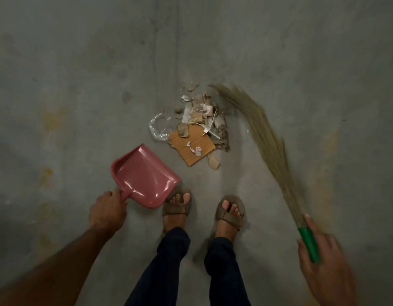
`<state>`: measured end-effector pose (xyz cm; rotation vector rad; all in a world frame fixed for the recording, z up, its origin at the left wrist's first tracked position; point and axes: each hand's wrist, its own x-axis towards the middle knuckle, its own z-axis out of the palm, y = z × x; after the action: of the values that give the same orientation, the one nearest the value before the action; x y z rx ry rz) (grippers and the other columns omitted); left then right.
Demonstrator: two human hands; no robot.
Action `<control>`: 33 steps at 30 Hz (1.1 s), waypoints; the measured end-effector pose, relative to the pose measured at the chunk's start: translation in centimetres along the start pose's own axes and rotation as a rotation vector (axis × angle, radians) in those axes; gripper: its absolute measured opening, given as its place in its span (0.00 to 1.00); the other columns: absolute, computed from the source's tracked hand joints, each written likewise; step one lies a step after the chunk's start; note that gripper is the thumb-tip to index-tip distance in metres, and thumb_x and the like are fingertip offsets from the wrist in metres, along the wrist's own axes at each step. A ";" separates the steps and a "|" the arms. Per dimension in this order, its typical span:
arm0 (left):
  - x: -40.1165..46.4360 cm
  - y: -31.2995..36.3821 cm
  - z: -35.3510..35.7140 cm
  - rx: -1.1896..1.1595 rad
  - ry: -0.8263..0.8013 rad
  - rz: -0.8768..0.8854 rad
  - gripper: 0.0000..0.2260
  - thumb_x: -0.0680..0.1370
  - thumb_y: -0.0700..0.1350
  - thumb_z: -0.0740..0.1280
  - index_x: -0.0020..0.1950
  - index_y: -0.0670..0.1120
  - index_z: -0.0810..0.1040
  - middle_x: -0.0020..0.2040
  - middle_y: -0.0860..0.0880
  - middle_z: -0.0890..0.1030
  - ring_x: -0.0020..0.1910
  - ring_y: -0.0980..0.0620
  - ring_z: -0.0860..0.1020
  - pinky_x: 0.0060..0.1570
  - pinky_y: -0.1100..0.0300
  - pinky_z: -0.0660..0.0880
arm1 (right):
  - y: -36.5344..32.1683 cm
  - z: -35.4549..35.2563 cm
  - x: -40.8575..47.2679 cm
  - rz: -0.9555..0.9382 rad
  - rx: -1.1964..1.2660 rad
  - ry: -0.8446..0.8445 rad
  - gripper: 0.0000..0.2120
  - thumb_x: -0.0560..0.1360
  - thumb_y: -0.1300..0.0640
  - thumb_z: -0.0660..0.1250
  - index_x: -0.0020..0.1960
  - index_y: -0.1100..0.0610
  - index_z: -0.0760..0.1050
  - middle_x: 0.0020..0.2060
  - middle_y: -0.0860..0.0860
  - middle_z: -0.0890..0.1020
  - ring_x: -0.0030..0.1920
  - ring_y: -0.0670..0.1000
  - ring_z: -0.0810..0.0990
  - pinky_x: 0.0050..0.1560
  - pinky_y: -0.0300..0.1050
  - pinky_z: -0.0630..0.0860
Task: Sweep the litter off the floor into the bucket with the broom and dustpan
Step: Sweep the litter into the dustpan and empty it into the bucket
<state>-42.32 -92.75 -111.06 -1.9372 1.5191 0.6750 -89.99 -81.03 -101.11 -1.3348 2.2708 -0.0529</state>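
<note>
We saw broom [260, 138] bristles smeared by motion blur, tips indistinct beside litter pile [200, 127]. Right hand [323, 259] blurred too, wrist cut off by bottom edge; we couldn't count fingers round green handle [309, 244]. Left hand [108, 212] hid dustpan [144, 175] handle; forearm ran out at lower-left corner. Dustpan corner covered part of left sandal [176, 203]. Small scraps on cardboard piece [192, 145] too tiny for us to identify. Legs cut at bottom edge.
</note>
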 end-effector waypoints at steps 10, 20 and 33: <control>6.6 4.6 -1.6 -0.036 0.027 0.103 0.15 0.78 0.52 0.65 0.62 0.48 0.72 0.56 0.42 0.76 0.55 0.37 0.77 0.52 0.45 0.75 | -0.3 0.8 12.7 -0.157 -0.334 -0.284 0.30 0.79 0.49 0.63 0.78 0.42 0.56 0.48 0.50 0.70 0.39 0.52 0.71 0.34 0.45 0.73; 8.2 10.4 -3.1 -0.001 -0.020 0.209 0.17 0.79 0.52 0.64 0.65 0.47 0.69 0.59 0.43 0.76 0.58 0.38 0.76 0.54 0.44 0.74 | 1.0 0.2 10.6 -0.299 -0.298 -0.509 0.32 0.78 0.48 0.63 0.78 0.36 0.53 0.51 0.45 0.71 0.45 0.49 0.77 0.40 0.45 0.79; 4.9 11.1 -0.7 -0.187 0.027 0.176 0.17 0.77 0.50 0.66 0.64 0.47 0.70 0.58 0.42 0.77 0.55 0.39 0.77 0.52 0.47 0.75 | 3.2 2.0 -0.6 -0.264 -0.034 -0.657 0.35 0.75 0.49 0.68 0.74 0.29 0.54 0.51 0.39 0.71 0.44 0.43 0.77 0.41 0.40 0.78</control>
<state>-51.97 -98.60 -115.51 -1.9690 1.7104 0.8991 -91.42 -78.50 -103.55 -1.4029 1.5491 0.2934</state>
